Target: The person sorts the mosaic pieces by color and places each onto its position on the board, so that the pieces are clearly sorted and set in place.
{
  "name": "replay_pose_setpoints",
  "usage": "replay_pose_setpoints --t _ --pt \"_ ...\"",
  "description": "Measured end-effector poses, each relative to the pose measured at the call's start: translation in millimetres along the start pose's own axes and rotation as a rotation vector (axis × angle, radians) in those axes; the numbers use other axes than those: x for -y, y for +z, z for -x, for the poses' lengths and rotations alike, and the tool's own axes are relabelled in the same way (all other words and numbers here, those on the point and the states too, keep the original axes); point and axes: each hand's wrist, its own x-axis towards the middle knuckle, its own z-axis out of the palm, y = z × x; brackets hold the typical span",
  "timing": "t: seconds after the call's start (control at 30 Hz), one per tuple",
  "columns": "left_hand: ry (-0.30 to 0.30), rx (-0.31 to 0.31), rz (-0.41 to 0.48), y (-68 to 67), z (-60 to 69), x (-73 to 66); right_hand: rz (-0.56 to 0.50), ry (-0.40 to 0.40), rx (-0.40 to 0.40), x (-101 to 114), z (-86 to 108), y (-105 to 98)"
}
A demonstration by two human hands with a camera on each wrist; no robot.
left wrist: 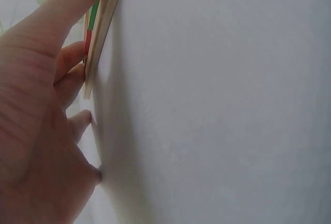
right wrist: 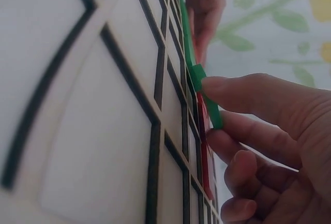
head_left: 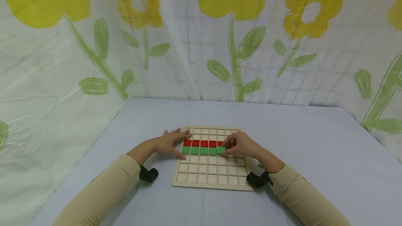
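A wooden grid board point(head_left: 213, 186) lies on the table, with a row of red tiles point(head_left: 204, 143) and, just below it, a row of green tiles point(head_left: 203, 151). Between thumb and index finger, my right hand point(head_left: 243, 145) pinches a green tile point(right wrist: 211, 102), tilted at the right end of the green row. My left hand point(head_left: 168, 145) spreads its fingers at the board's left edge, thumb and some fingertips touching it. From the left wrist, the board's side point(left wrist: 106, 19) shows under the thumb. Part of the red row is hidden behind the right hand.
Black wrist cameras point(head_left: 148, 174) hang from both forearms. A small green piece point(head_left: 260, 165) shows partly beside the right wrist, on the white table point(head_left: 201, 205). Behind the table hangs a white curtain point(head_left: 185, 62) with painted yellow flowers.
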Motion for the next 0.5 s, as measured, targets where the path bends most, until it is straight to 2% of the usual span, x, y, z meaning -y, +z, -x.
replay_pose_setpoints --t 0.33,0.5 --pt "-0.007 -0.002 -0.004 0.4 -1.2 2.1 0.006 -0.009 0.000 -0.5 -0.1 -0.1" --pt "-0.008 -0.001 -0.003 1.2 -1.9 2.5 0.040 -0.026 -0.008 2.9 3.8 -7.0"
